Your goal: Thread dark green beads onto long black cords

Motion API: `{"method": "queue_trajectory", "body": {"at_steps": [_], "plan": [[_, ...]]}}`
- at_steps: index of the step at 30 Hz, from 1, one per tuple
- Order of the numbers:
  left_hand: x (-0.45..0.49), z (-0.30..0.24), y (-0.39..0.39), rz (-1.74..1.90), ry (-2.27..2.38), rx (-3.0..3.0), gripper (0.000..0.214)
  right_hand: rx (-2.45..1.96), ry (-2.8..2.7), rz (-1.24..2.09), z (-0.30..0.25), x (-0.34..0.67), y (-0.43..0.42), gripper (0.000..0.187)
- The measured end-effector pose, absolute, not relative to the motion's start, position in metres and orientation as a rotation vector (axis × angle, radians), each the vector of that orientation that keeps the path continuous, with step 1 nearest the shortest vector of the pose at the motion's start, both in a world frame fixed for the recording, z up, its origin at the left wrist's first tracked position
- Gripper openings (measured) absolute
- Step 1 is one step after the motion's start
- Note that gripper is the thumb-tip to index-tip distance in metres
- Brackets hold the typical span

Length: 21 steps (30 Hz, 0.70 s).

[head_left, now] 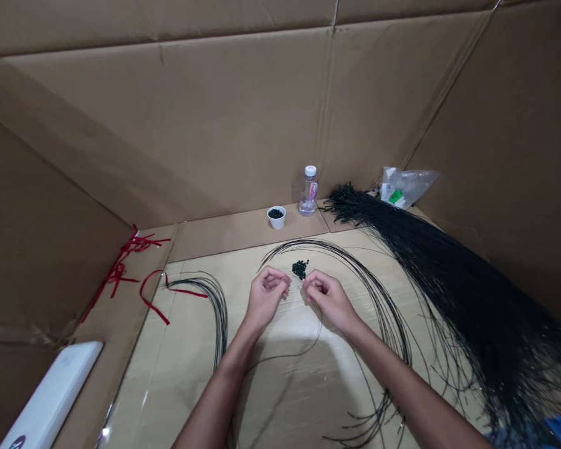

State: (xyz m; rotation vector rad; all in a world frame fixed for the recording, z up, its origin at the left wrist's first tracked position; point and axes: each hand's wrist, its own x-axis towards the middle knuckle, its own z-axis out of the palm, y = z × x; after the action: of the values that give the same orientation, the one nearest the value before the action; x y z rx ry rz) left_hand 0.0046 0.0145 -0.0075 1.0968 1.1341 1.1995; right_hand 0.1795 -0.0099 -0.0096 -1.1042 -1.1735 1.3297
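Both hands are close together over the pale tabletop, fingertips a small gap apart. My left hand (267,290) is closed in a pinch, and what lies between its fingertips is too small to make out. My right hand (326,293) pinches a thin black cord (303,353), which loops down from it toward my left forearm. Just beyond the fingertips lies a small pile of dark green beads (300,269). An arc of loose black cords (362,271) curves around behind and to the right of my hands, passing near my right forearm.
At the back stand a white cup of beads (277,219) and a clear bottle (308,193). A thick black cord bundle (430,262) fills the right, beside a plastic bag (404,187). Left are red ribbons (121,268), bent cords (220,312) and a white device (56,393). Cardboard walls enclose everything.
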Motion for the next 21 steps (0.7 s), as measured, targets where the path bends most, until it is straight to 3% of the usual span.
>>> {"method": "queue_trajectory", "body": {"at_steps": [10, 21], "plan": [[-0.0038, -0.0017, 0.0124, 1.135, 1.053, 0.996, 0.037, -1.15, -1.229, 1.283, -0.0076, 0.1768, -0.0134, 0.005], [-0.0029, -0.003, 0.012, 1.118, 1.051, 0.989, 0.038, -1.151, -1.24, 1.304, -0.0094, 0.1786, -0.0138, 0.004]]}}
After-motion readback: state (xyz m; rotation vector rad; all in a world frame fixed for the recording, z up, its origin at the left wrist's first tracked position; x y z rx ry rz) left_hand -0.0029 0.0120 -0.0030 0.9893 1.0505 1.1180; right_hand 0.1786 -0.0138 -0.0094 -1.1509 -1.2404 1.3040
